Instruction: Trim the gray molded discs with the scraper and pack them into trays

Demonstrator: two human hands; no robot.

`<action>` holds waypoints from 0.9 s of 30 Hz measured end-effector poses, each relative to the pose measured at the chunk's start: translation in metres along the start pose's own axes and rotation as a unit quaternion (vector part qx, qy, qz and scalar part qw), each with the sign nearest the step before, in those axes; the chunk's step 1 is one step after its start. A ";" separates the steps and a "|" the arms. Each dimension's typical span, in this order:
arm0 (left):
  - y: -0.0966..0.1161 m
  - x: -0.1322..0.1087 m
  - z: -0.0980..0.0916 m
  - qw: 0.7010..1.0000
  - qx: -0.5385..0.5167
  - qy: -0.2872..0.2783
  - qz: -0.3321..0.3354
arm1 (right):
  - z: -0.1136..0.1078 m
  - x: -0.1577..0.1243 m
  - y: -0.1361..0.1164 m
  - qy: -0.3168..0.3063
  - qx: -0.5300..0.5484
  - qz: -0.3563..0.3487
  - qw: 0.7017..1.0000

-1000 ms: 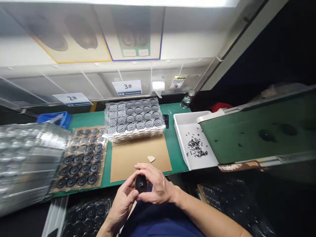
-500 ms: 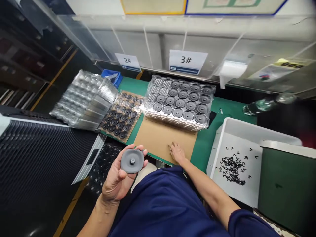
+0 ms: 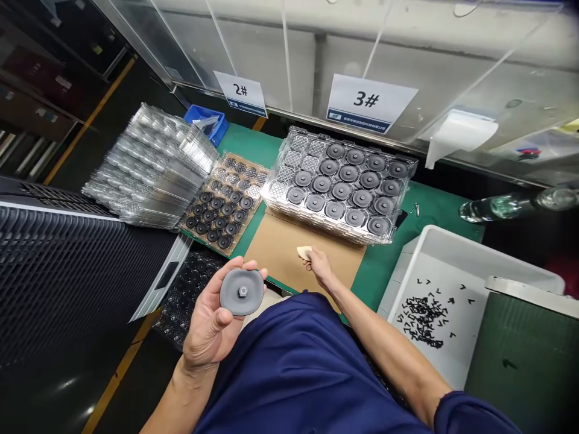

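Note:
My left hand (image 3: 212, 325) grips a round grey rubber disc (image 3: 233, 292) by its edge, its face turned up and a metal hex nut at its centre. Over the brown cardboard sheet (image 3: 275, 247), my right hand (image 3: 320, 265) pinches a small cream-coloured flat piece (image 3: 304, 252); whether it is cloth, paper or foam I cannot tell. Behind the cardboard lies a stack of clear plastic trays (image 3: 325, 223), its top one holding several similar grey discs (image 3: 348, 173), with some pockets at the left without discs.
To the left are a tray of smaller black round parts (image 3: 220, 223), stacked clear blister trays (image 3: 149, 175) and a blue bin (image 3: 219, 129). At right stand a white tub (image 3: 425, 253) with small black pieces (image 3: 423, 319), a green box (image 3: 520, 355) and a clear bottle (image 3: 497, 208).
My right hand has lifted from the cardboard and now shows the cream piece in its fingers. My left hand keeps hold of the disc, nearly still. The camera view has shifted.

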State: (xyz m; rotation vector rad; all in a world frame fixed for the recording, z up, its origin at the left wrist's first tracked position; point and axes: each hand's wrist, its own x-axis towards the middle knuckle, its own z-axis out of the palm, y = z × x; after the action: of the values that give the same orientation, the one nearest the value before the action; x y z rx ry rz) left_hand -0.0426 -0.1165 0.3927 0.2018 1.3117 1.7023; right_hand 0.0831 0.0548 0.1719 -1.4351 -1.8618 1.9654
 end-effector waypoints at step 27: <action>-0.006 -0.027 0.022 0.998 -0.046 0.024 -0.035 | -0.052 -0.165 -0.155 -0.086 -0.148 -0.501 0.848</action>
State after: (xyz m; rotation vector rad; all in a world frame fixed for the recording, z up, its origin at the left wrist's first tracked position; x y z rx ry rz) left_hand -0.0109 -0.1220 0.4071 0.0611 1.2567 1.7134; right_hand 0.1284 0.0320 0.3988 -0.1182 -2.3300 1.3037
